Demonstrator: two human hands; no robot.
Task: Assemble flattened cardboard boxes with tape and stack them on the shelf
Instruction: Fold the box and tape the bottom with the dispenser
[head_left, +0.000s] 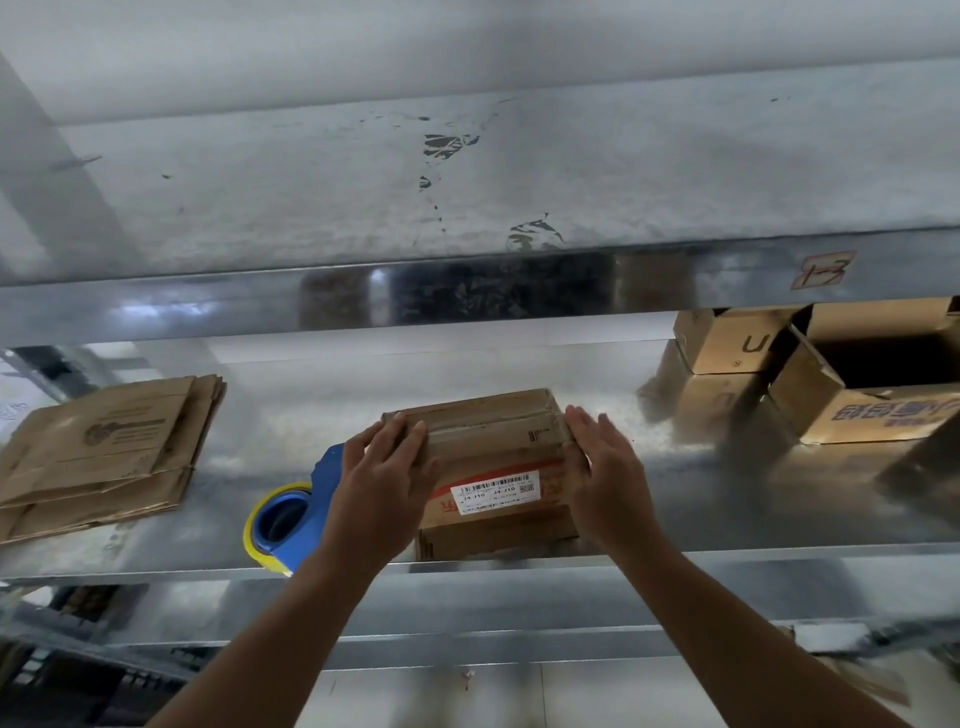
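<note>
Cardboard box (493, 467) sits on the shelf (727, 519), just right of the tape dispenser (291, 514). Our left hand (384, 467) lies flat on its top, and our right hand (602, 462) is spread against its side. We judge it light, stiff and crushable; hold opposite side walls.

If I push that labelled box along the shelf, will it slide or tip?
Probably slides: the metal shelf looks smooth. The labelled box sits low and wide, so tipping seems unlikely. Likely light, being thin cardboard.
</note>
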